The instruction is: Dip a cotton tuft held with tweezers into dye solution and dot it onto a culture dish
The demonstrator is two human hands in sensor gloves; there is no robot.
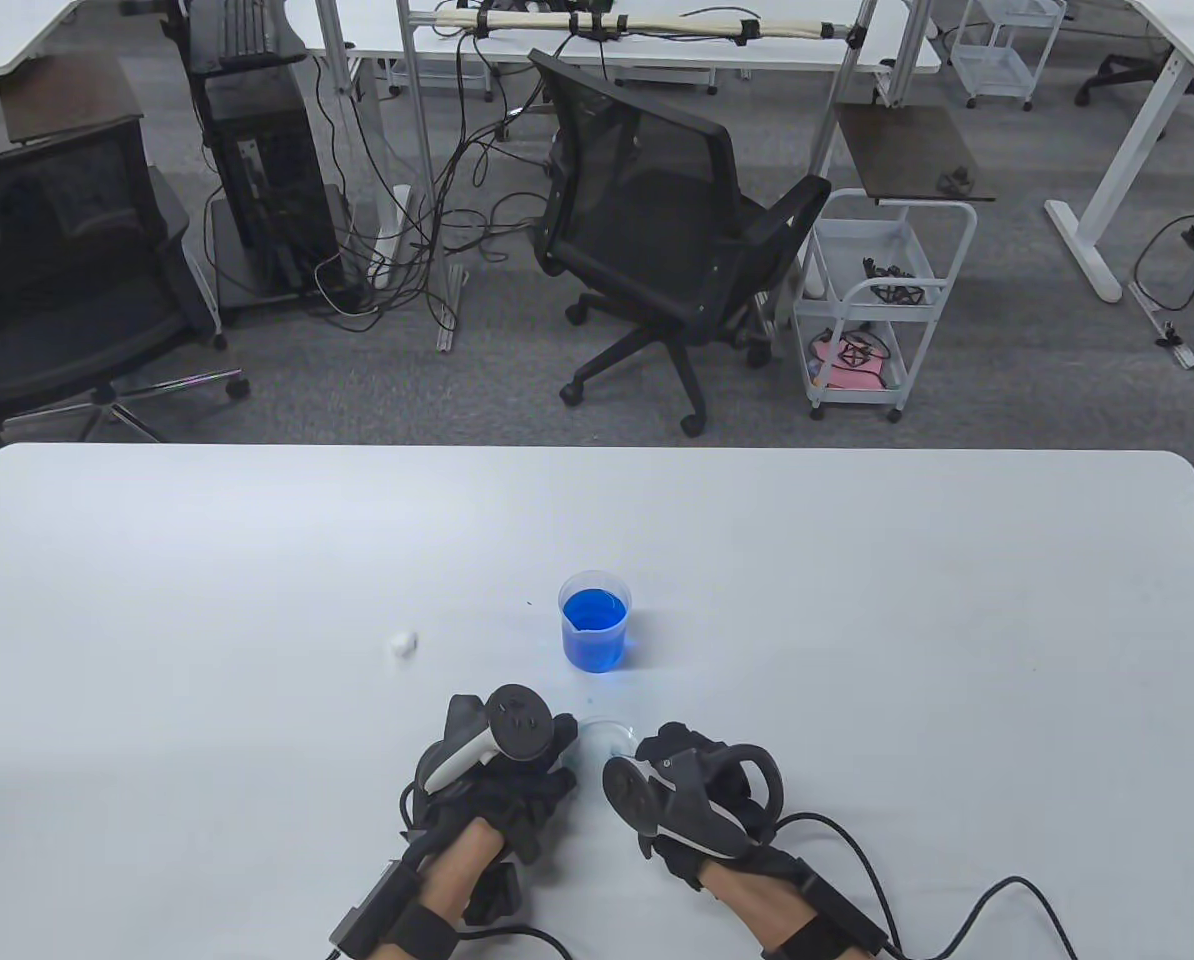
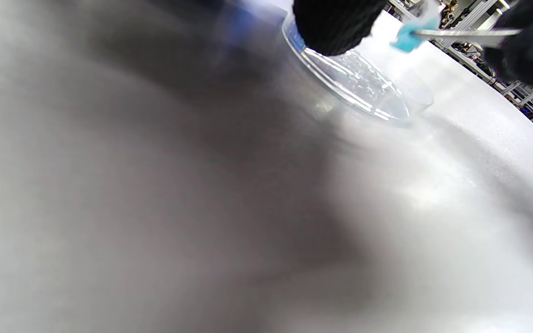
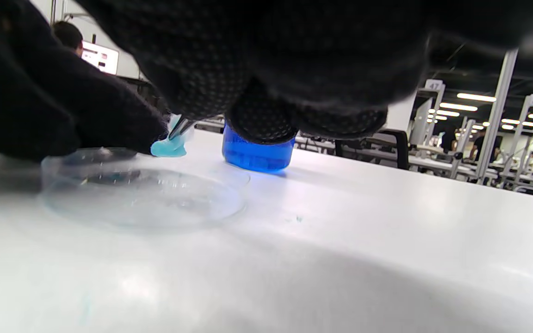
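Right hand (image 1: 692,800) pinches tweezers (image 2: 461,33); wet blue cotton (image 3: 168,148) hangs above dish (image 3: 141,196). Left hand (image 1: 502,770) steadies rim, grip unclear. Risk: drips missing dish, staining table (image 1: 257,560).

left hand (image 1: 502,770): low, fingers curled | right hand (image 1: 692,790): low beside it, fingers pinched

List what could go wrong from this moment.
1. The blue-soaked cotton tuft in the metal tweezers hangs above the clear culture dish; it may drip onto the white table.
2. The left hand steadies the dish's rim; a slip might shift it.
3. The blue-filled beaker stands close behind and could be knocked.
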